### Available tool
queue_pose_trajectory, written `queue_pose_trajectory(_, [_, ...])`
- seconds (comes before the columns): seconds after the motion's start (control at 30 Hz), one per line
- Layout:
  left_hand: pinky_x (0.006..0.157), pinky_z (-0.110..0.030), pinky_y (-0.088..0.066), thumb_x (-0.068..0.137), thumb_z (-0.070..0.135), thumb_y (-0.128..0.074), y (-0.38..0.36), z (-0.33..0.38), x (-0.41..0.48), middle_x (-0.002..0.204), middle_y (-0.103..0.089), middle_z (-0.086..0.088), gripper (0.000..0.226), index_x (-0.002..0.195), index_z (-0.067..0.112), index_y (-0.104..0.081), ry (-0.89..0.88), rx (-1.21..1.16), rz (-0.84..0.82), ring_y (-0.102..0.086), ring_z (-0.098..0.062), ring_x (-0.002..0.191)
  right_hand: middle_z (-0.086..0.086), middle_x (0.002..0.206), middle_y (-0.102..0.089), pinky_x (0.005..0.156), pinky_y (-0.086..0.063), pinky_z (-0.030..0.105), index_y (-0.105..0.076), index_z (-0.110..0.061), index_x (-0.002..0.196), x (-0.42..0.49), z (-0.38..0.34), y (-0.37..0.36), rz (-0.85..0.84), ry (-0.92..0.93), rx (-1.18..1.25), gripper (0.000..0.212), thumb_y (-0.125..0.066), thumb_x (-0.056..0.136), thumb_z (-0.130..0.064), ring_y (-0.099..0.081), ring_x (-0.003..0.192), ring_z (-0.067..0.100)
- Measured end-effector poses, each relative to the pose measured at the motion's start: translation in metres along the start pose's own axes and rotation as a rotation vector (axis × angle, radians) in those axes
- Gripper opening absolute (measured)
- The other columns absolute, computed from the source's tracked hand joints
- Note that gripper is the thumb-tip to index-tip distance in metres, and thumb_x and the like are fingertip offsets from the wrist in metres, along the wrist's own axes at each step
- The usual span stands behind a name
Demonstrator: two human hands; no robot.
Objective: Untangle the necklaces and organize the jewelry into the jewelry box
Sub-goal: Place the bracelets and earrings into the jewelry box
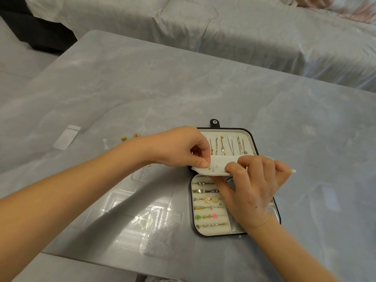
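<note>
A black jewelry box (277, 208) lies open on the table. Several gold and silver necklaces (222, 145) hang straight in its lid. Rings and small earrings (209, 207) sit in the white foam rows of the lower half. A white earring flap (220, 162) is lifted between the two halves, with small studs on it. My left hand (179, 147) pinches a small gold earring at the flap's left end. My right hand (252, 186) grips the flap's front edge from below, hiding the box's right compartments.
Small gold and pink jewelry pieces (130, 137) lie on the grey table (142, 82) behind my left wrist. Clear plastic bags (160, 226) and an empty clear tray (126, 192) lie left of the box. A covered sofa (244, 31) stands behind the table.
</note>
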State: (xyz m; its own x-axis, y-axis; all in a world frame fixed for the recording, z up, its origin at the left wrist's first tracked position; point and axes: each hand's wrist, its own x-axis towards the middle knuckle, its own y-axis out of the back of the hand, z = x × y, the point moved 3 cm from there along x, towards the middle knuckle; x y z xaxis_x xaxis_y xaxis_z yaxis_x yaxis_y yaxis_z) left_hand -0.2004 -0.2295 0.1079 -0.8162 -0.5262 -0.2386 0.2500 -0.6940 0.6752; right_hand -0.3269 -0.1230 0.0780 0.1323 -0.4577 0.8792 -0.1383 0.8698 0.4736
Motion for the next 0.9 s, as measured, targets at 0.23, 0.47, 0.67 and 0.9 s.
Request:
queue_pose_trajectory(0.23, [0.062, -0.007, -0.038, 0.087, 0.018, -0.063, -0.003, -0.001, -0.001, 0.073, -0.053, 0.018, 0.013, 0.079, 0.028, -0.057, 0.007, 0.039, -0.013, -0.049, 0.003, 0.065, -0.002, 0.085, -0.041, 0.071, -0.026, 0.036, -0.044, -0.019, 0.083, 0.002, -0.001, 0.0, 0.017, 0.004, 0.003, 0.032, -0.069, 0.08, -0.038, -0.042, 0.075, 0.018])
queue_pose_trajectory(0.47, [0.08, -0.014, -0.05, 0.089, 0.023, -0.061, 0.002, -0.022, -0.019, 0.097, -0.068, 0.011, 0.008, 0.09, 0.023, -0.07, 0.122, -0.292, 0.161, -0.061, 0.003, 0.091, 0.004, 0.078, -0.058, 0.073, -0.028, 0.037, -0.047, -0.018, 0.086, 0.016, 0.006, -0.007, -0.106, -0.013, 0.037, 0.041, -0.074, 0.072, -0.045, -0.044, 0.077, 0.019])
queue_pose_trajectory(0.67, [0.06, -0.014, -0.038, 0.09, 0.014, -0.058, 0.026, -0.094, -0.083, 0.077, -0.064, 0.001, 0.011, 0.084, 0.014, -0.067, 0.503, -0.205, 0.92, -0.057, -0.01, 0.071, 0.002, 0.083, -0.058, 0.079, -0.028, 0.038, -0.049, -0.02, 0.096, 0.038, 0.013, -0.02, -0.313, -0.014, 0.068, 0.047, -0.065, 0.071, -0.057, -0.05, 0.079, 0.023])
queue_pose_trajectory(0.9, [0.063, -0.013, -0.036, 0.085, 0.019, -0.065, -0.006, -0.089, -0.083, 0.076, -0.064, 0.009, 0.008, 0.08, 0.017, -0.071, 0.404, 0.034, 0.652, -0.056, -0.006, 0.072, -0.001, 0.09, -0.056, 0.083, -0.027, 0.036, -0.052, -0.022, 0.107, 0.046, 0.019, -0.027, -0.457, -0.046, 0.118, 0.056, -0.059, 0.069, -0.062, -0.045, 0.086, 0.018])
